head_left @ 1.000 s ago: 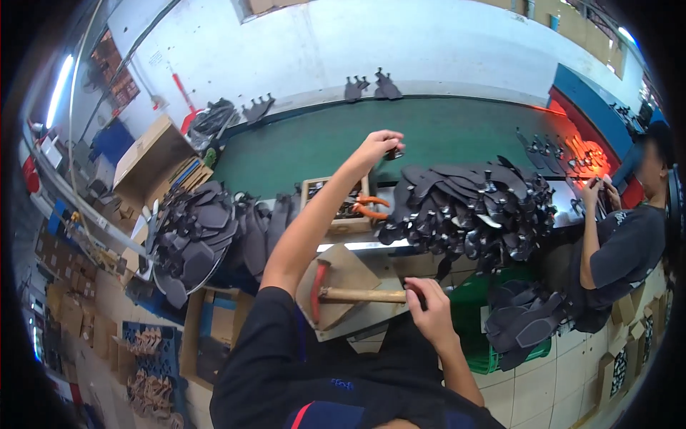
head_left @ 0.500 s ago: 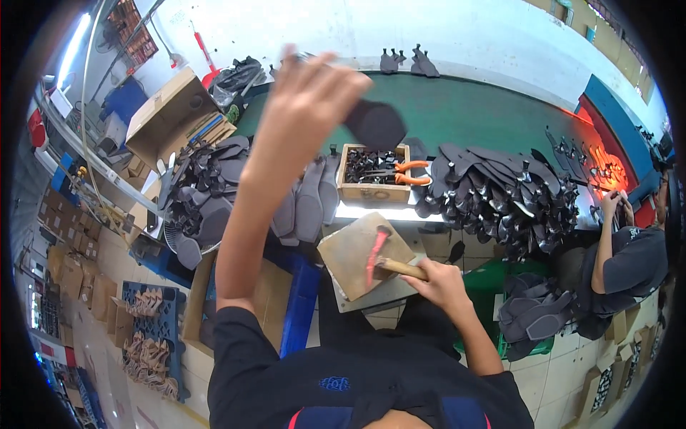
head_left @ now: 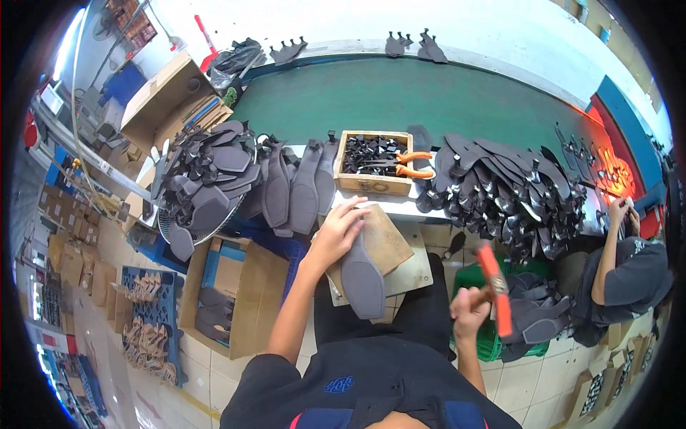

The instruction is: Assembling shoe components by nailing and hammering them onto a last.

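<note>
My left hand [head_left: 339, 234] grips the far end of a dark grey shoe sole [head_left: 363, 280]. The sole lies across a worn tan board [head_left: 388, 237] in front of me, its broad end hanging over the near edge toward my lap. My fingers cover the sole's narrow end, so what is there is hidden. In my right hand [head_left: 469, 312], closed round its handle, is a hammer with a red head [head_left: 494, 289], raised off to the right of the board. Beyond the board, a wooden box [head_left: 375, 184] holds small black heel pieces and orange-handled pliers [head_left: 413, 164].
Piled soles with heels [head_left: 507, 193] lie right of the box, and a wire basket of soles [head_left: 207, 186] stands left. A green conveyor belt [head_left: 400, 93] runs behind. A cardboard box [head_left: 250, 300] is by my left arm. A co-worker [head_left: 622, 264] sits right, near a glowing heater [head_left: 616, 171].
My left hand has come down from above the belt with the sole, which now lies on the board. My right hand has lifted the hammer off the board and moved it right.
</note>
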The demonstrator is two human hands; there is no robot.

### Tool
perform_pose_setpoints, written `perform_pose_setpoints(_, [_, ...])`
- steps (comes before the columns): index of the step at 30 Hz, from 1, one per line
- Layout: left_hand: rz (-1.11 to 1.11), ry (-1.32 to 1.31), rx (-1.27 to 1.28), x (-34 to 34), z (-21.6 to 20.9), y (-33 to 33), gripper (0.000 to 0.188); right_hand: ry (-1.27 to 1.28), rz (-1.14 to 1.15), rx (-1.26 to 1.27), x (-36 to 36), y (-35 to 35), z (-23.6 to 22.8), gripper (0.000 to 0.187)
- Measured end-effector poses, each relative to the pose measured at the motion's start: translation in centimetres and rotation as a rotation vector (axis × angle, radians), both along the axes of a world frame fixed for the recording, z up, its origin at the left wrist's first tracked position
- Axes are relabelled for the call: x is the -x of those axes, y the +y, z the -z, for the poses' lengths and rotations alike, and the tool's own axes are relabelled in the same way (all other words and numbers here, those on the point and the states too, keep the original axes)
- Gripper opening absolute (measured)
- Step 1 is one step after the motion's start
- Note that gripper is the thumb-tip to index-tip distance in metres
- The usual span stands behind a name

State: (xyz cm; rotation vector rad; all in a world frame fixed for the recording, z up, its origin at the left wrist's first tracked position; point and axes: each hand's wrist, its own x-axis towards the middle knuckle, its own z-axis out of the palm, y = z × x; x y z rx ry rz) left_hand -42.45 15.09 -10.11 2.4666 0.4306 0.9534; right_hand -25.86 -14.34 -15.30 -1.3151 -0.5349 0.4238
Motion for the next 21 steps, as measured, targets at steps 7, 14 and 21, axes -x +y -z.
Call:
perform_pose_setpoints(7, [-0.261,-0.054,0.119,-4.6,-2.9,7.9,0.016,0.036,0.014,-0.076,-5.3,-2.0,-2.8,0.037])
perform_pose_setpoints(14, [-0.266,0.546,-0.414,-10.7,-0.6,15.6,0.012,0.09,0.063,-0.133,-4.5,-2.6,-1.6,0.038])
perform_pose_setpoints(21, [-0.242,0.408,-0.004,-9.5,-2.4,15.6,0.02,0.062,0.085,-0.013,-4.7,-3.6,-1.3,0.041])
